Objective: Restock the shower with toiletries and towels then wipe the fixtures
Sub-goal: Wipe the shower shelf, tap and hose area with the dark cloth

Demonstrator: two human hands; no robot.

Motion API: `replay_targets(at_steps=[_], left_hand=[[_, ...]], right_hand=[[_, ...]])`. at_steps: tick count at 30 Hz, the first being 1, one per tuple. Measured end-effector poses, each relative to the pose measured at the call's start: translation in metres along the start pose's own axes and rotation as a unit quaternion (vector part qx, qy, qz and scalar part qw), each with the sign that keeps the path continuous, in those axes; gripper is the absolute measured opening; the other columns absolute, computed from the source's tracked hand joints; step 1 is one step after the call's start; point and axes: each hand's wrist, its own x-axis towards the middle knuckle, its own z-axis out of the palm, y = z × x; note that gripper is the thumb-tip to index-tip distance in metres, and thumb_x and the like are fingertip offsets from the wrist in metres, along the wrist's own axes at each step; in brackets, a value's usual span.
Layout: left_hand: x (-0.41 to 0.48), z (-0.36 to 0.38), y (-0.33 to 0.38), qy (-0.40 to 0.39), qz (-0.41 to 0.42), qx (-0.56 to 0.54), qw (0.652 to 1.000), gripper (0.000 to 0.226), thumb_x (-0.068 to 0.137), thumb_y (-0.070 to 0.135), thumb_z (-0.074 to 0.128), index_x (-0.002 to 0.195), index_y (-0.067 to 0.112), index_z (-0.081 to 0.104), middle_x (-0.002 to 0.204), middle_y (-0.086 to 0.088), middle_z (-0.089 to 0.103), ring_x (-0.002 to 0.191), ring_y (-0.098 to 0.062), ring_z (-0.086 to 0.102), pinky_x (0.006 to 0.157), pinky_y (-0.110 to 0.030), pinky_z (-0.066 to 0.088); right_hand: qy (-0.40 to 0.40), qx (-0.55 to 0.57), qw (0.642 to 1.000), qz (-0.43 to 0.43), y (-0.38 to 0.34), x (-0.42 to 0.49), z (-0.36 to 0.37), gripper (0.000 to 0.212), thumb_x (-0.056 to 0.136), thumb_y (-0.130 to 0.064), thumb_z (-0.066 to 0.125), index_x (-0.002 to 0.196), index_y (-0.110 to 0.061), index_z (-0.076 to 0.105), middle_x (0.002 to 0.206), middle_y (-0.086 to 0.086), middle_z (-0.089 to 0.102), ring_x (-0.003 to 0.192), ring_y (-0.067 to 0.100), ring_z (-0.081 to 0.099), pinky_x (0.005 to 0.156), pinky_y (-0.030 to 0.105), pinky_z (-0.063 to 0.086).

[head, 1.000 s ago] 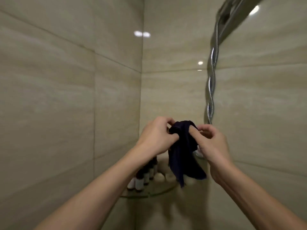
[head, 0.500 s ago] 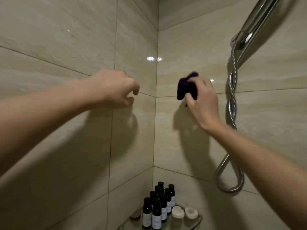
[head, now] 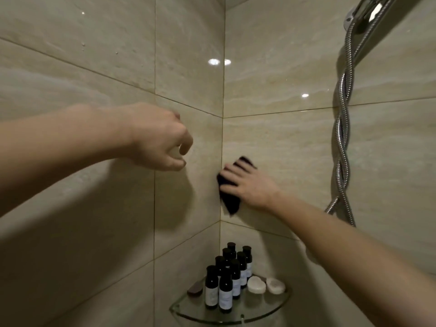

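Beige glossy wall tiles [head: 70, 95] are catching glare on the left, with a few small specks, perhaps droplets, sitting high up. The left hand [head: 155, 138] is hovering just off them, fingers loosely curled and gripping nothing. Just right of the corner joint, the dark cloth [head: 230, 201] is lying flat against the right-hand wall, and the right hand [head: 247, 182] is pressing it there with straightened, spread fingers. Below, small dark bottles [head: 226, 279] and two pale soaps [head: 256, 284] are sitting on the glass corner shelf [head: 259, 305]. Far right, the chrome shower hose [head: 342, 138] is hanging twisted. Wiping appears to be the step in hand. Doing it well probably means pressing evenly, overlapping strokes, working into the corner joint, and stopping short of the bottles underneath.
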Motion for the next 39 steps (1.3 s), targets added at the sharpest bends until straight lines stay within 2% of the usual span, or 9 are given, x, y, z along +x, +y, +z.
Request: replay_targets(at_steps=[9,13,16,18,21,30,33,36,39], left_hand=[[-0.019,0.012,0.004,-0.031,0.022,0.034,0.999,0.040,0.091,0.061,0.044,0.120,0.037,0.058,0.116,0.008,0.061,0.115,-0.017,0.055,0.092,-0.037,0.053],[-0.022,0.006,-0.007,0.025,0.023,0.103,0.994,0.042,0.093,0.062,0.041,0.123,0.038,0.057,0.123,0.010,0.061,0.117,-0.014,0.052,0.107,-0.033,0.040],[-0.036,0.005,-0.020,0.102,-0.026,0.136,0.985,0.049,0.089,0.064,0.038,0.121,0.035,0.060,0.127,0.004,0.060,0.121,-0.021,0.053,0.110,-0.040,0.036],[-0.052,0.007,-0.029,0.135,-0.047,0.163,0.976,0.054,0.084,0.060,0.032,0.113,0.027,0.063,0.125,-0.005,0.061,0.118,-0.029,0.055,0.106,-0.044,0.039],[-0.077,0.007,-0.037,0.137,-0.069,0.191,0.969,0.053,0.080,0.053,0.037,0.110,0.019,0.064,0.129,-0.016,0.058,0.119,-0.037,0.052,0.106,-0.049,0.037],[-0.121,-0.006,-0.048,0.200,-0.092,0.164,0.962,0.055,0.082,0.054,0.038,0.114,0.019,0.065,0.124,-0.014,0.062,0.115,-0.038,0.057,0.094,-0.048,0.044],[-0.126,-0.015,-0.049,0.219,-0.094,0.141,0.961,0.047,0.086,0.048,0.041,0.107,0.016,0.068,0.115,-0.012,0.067,0.106,-0.039,0.061,0.089,-0.047,0.047],[-0.125,-0.017,-0.034,0.253,-0.058,0.150,0.954,0.030,0.096,0.030,0.042,0.089,0.015,0.066,0.090,-0.010,0.069,0.085,-0.037,0.063,0.073,-0.045,0.049],[-0.119,-0.021,-0.016,0.271,-0.034,0.149,0.950,0.027,0.099,0.022,0.041,0.083,0.013,0.061,0.079,-0.009,0.065,0.074,-0.036,0.059,0.065,-0.044,0.048]], right_hand=[[-0.086,-0.049,0.969,-0.227,-0.002,-0.077,-0.018,0.038,0.084,-0.021,0.072,0.121,-0.027,0.072,0.146,0.009,0.056,0.142,0.030,0.045,0.121,0.044,0.015],[0.065,-0.092,0.992,-0.050,0.056,-0.095,-0.054,0.031,0.083,-0.021,0.056,0.106,-0.023,0.076,0.127,0.017,0.065,0.115,0.037,0.060,0.103,0.048,0.040],[0.098,-0.054,0.980,0.167,0.076,-0.074,-0.074,0.044,0.079,-0.013,0.074,0.122,-0.017,0.068,0.128,0.024,0.056,0.110,0.043,0.054,0.086,0.050,0.048],[0.160,0.045,0.934,0.317,0.071,-0.045,-0.086,0.049,0.083,-0.014,0.074,0.131,-0.020,0.063,0.134,0.022,0.051,0.116,0.043,0.048,0.088,0.051,0.049],[0.277,0.263,0.786,0.486,0.056,0.016,-0.102,0.052,0.092,-0.010,0.061,0.140,-0.028,0.055,0.145,0.014,0.041,0.132,0.035,0.039,0.106,0.048,0.044],[0.321,0.577,0.523,0.538,-0.002,0.150,-0.111,0.056,0.098,-0.018,0.042,0.154,-0.027,0.035,0.162,0.005,0.028,0.148,0.031,0.023,0.121,0.043,0.017],[0.408,0.529,0.598,0.443,-0.055,0.131,-0.133,0.060,0.093,-0.018,0.046,0.152,-0.023,0.039,0.161,0.005,0.031,0.147,0.027,0.027,0.123,0.044,0.022],[0.505,0.409,0.755,0.085,-0.146,0.097,-0.160,0.069,0.083,-0.018,0.056,0.150,-0.020,0.043,0.158,0.017,0.038,0.145,0.037,0.034,0.123,0.045,0.024],[0.545,0.230,0.781,-0.199,-0.211,0.074,-0.160,0.055,0.084,-0.018,0.065,0.139,-0.023,0.060,0.147,0.013,0.054,0.129,0.035,0.051,0.112,0.039,0.039]])
